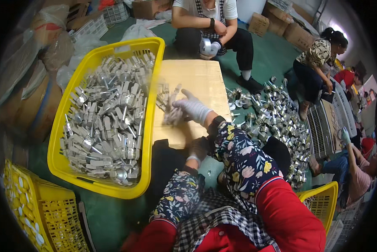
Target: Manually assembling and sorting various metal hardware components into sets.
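Note:
My right hand (pixel 195 110), in a white glove, reaches left over the cardboard. Its fingers are closed around several silvery metal parts with pale grey tabs (pixel 171 114), which are blurred. Nearer me, my left hand (pixel 198 149) is low at the front edge of the cardboard, gloved, shadowed and smeared, so its fingers are not clear. More of these parts lie beside the wall of a large yellow basket (pixel 151 138). That basket, tilted on my left, is heaped with tabbed metal parts (pixel 108 122). A flat cardboard sheet (pixel 201 82) forms the work surface.
A heap of round metal pieces with rods (pixel 276 122) covers the floor on the right. Another yellow basket (pixel 64 214) stands lower left, and one more (pixel 329 201) lower right. Across from me sits a person (pixel 209 25) holding a round metal piece. Other people work at right.

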Demonstrator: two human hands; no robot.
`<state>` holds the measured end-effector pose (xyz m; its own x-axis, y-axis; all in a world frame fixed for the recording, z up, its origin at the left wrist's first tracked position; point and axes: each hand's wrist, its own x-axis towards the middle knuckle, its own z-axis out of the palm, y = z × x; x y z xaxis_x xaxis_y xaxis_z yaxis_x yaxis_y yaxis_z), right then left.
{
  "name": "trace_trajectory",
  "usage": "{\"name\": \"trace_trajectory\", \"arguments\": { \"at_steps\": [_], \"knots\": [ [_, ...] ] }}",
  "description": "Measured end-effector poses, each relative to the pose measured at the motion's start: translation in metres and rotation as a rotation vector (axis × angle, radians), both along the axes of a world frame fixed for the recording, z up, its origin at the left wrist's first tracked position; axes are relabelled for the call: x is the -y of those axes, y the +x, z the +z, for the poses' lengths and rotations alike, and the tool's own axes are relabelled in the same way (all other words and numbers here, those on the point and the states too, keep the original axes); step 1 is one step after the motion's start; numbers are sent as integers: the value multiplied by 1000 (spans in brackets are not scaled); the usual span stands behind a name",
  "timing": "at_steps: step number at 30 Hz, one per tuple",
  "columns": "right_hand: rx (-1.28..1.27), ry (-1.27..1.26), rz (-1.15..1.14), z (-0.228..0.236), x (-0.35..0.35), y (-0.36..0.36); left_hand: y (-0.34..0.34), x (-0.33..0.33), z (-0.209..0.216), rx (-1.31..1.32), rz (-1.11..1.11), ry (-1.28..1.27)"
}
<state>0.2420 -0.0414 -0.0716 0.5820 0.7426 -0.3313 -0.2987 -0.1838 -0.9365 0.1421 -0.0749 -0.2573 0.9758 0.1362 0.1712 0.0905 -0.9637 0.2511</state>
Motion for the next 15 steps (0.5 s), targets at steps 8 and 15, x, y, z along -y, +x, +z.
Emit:
{"name": "trace_trajectory", "arguments": {
  "at_steps": [8,15],
  "knots": [
    [594,-54,-99,58,151,32,-7,-3,77,-145,298,-995],
    [1029,-476,-1087,89,530,-18,-15,-4,64,-208,413,-1502]
  ]
}}
